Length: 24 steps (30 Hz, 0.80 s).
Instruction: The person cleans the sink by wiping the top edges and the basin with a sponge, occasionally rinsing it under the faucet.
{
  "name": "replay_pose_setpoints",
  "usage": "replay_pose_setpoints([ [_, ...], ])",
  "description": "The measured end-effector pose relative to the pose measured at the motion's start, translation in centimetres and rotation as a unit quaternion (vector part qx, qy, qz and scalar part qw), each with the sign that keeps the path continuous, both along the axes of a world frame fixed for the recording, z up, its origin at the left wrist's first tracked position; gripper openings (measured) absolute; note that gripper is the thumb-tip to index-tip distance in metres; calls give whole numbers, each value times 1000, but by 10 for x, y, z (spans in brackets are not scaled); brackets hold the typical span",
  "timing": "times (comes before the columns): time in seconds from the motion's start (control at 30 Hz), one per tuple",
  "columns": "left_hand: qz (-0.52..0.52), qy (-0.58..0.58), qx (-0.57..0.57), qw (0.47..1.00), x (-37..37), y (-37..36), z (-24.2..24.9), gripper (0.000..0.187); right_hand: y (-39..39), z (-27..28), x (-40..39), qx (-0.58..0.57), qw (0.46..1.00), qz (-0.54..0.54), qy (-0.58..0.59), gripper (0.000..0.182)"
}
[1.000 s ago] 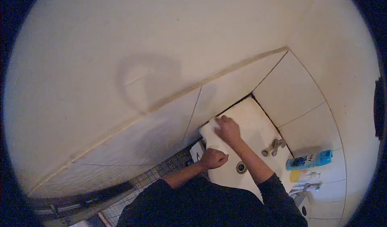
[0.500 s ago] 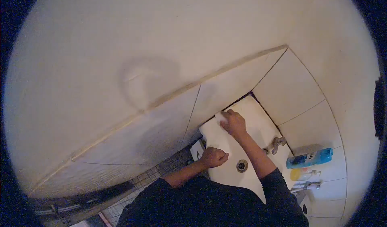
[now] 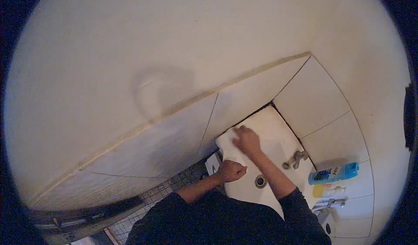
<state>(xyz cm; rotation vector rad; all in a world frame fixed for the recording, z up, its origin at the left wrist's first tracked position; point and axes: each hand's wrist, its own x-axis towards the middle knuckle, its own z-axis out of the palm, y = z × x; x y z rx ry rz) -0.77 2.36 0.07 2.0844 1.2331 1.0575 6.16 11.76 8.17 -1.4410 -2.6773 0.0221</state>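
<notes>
My right hand [image 3: 247,140] is over the far left part of the white sink [image 3: 271,125], its fingers curled and a little blurred; whatever lies under them is too hidden to make out. Closer to me, my left hand [image 3: 231,171] is closed at the sink's left edge, with nothing visible sticking out of it. The round drain [image 3: 261,181] lies between my left hand and my right forearm. To the right of that forearm stands the metal tap [image 3: 300,159].
A blue bottle [image 3: 334,173] and a yellow pump bottle [image 3: 324,190] stand right of the sink, near a metal fitting [image 3: 336,203]. Tiled walls [image 3: 322,97] border the sink's far sides. Floor tiles [image 3: 170,186] show at lower left.
My right hand has moved slightly back toward me over the sink, and its fingers are now more blurred. My left hand has stayed nearly in place.
</notes>
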Motion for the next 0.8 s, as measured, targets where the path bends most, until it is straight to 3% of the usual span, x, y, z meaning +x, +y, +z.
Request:
replay_pose_setpoints([
  [0.1,-5,-10,11,1000,2,-3,-1,36,-7,-1,0,-26,998,50,8,40],
  [0.23,-5,14,17,1000,2,0,-6,37,56,1,36,-35,998,-54,2,45],
  [0.3,-1,14,15,1000,3,-1,-7,37,79,-5,60,4,999,-38,32,44],
  [0.37,5,16,13,1000,2,0,-7,38,93,-2,69,20,991,-121,54,43],
  [0.5,1,-8,39,999,2,0,-7,37,68,-1,45,8,997,-82,-1,43],
  [0.57,0,-6,46,999,1,1,-6,36,39,-5,29,-5,1000,13,-5,45],
  [0.6,-5,-9,42,999,0,2,-5,36,42,-7,30,-6,1000,11,-3,45],
  [0.7,-6,-19,27,999,1,0,-8,35,71,-14,56,17,999,-43,20,45],
  [0.77,10,-23,23,999,0,0,-7,35,85,10,61,-33,988,-150,-18,44],
  [0.8,1,-32,29,999,-2,0,-5,35,84,6,56,-32,989,-146,-17,44],
])
